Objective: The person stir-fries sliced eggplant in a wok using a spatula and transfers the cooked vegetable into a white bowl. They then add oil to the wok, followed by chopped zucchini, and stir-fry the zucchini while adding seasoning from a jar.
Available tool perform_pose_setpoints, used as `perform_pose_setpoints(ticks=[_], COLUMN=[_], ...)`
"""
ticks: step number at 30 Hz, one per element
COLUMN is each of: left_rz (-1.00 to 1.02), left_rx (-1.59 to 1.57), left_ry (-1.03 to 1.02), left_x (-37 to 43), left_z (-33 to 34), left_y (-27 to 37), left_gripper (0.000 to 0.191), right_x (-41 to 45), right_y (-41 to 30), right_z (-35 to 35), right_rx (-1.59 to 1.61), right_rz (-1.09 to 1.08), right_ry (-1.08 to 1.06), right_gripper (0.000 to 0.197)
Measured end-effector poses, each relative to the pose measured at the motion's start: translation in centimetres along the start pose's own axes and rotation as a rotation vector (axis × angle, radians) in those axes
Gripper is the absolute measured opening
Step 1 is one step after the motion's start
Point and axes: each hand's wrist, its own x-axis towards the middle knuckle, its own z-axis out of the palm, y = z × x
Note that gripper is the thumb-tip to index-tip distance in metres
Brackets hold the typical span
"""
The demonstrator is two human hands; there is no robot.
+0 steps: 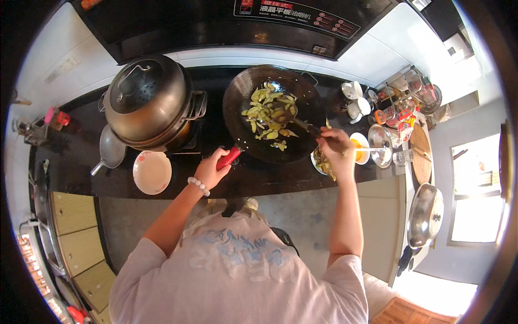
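Observation:
My left hand (212, 168) grips the red handle (229, 158) of a dark wok (238, 91) on the stovetop. Sliced green vegetables (267, 109) lie heaped in the middle of the wok, with a few pieces nearer its front. Above the wok's right rim, my right hand (336, 148) is closed around the dark handle of a cooking spatula (303, 124). Its head reaches in among the vegetables and is partly hidden by them. Just below my right hand, a bowl of cooked food (319, 162) stands on the counter, partly covered by the hand.
Left of the wok stands a large lidded steamer pot (156, 105). A floral bowl (152, 173) and a metal ladle (111, 150) sit before it. To the right are white mugs (358, 107), a bowl with orange contents (361, 156) and a glass lid (379, 141). A range hood (210, 30) hangs above.

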Motion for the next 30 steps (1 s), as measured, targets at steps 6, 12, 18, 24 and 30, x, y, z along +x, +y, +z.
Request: perform_pose_setpoints(ticks=[6, 12, 18, 24, 30], left_rz=[0.030, 0.020, 0.091, 0.062, 0.063], left_rx=[-0.018, -0.002, 0.003, -0.013, 0.016], left_ry=[0.029, 0.032, 0.028, 0.051, 0.044], left_x=[-0.1, -0.1, 0.0, -0.1, -0.2], left_z=[0.3, 0.2, 0.5, 0.3, 0.2], left_y=[-0.1, 0.3, -0.6, -0.7, -0.1], left_gripper=[0.037, 0.037, 0.036, 0.036, 0.036], right_x=[3.7, 6.7, 6.6, 6.3, 8.0], right_y=[-8.8, -7.5, -1.5, -9.1, -9.3], right_z=[-3.9, -4.8, -0.6, -3.7, -6.3], right_rx=[-0.158, -0.158, -0.101, -0.107, -0.087], right_rz=[0.161, 0.187, -0.033, 0.084, 0.404], right_ry=[-0.005, -0.095, -0.238, -0.346, -0.196], right_gripper=[0.015, 0.015, 0.012, 0.016, 0.022])
